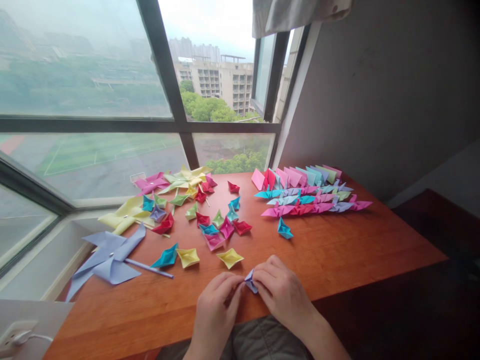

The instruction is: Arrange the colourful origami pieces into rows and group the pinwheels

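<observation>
My left hand [214,306] and my right hand [281,291] meet at the near edge of the wooden table [337,255]. Between their pinched fingertips they hold a small folded lavender paper piece [250,281]. Both hands have their fingers curled round it. Just beyond them lie a yellow folded paper boat [230,258], another yellow one [188,257] and a turquoise one [166,257].
Several small coloured paper folds [215,220] are scattered mid-table. Rows of folded pink, blue and purple paper shapes [311,197] lie at the back right. A lavender paper pinwheel [108,260] and yellow pinwheels [125,214] rest at the left, by the window [93,75].
</observation>
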`<state>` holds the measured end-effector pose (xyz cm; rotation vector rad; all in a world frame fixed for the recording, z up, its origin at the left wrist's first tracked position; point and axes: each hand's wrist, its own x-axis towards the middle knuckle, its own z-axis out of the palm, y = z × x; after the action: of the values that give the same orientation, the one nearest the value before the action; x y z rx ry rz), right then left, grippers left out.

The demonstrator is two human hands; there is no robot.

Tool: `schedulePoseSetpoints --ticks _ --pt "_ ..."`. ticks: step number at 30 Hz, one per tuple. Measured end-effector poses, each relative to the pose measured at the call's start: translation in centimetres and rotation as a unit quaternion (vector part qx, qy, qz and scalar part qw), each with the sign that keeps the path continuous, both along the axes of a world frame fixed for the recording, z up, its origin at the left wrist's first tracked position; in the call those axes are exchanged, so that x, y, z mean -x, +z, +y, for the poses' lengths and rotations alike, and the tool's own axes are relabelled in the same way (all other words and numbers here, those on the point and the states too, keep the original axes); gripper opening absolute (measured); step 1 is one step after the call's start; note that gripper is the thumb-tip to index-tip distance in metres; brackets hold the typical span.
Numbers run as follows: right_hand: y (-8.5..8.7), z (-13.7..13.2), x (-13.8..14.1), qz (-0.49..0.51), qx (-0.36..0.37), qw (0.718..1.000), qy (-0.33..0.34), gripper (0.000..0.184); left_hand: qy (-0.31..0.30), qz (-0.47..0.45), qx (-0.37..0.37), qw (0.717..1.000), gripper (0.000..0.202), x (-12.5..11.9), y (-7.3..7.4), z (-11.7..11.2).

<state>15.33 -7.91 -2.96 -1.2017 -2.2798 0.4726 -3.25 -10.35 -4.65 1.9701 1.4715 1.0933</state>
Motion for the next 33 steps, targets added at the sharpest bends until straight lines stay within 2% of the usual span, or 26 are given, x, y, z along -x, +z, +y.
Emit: schedulePoseSetpoints --ticks 9,23,33 --pt "-0.1 0.1 -0.2 0.039 0.018 0.999 0.016 0.014 -0.024 0.016 0.002 1.000 0.016 -0.2 0.0 0.3" --pt "-1.5 0.5 0.0 0.051 0.002 0.998 -0.026 0.014 -0.055 0.074 -0.007 0.996 0.023 -0.4 0.0 0.5" --pt "-0.8 0.4 -0.1 0.030 0.006 0.999 -0.026 0.014 -0.040 0.073 -0.015 0.996 0.023 -0.4 0.2 0.8"
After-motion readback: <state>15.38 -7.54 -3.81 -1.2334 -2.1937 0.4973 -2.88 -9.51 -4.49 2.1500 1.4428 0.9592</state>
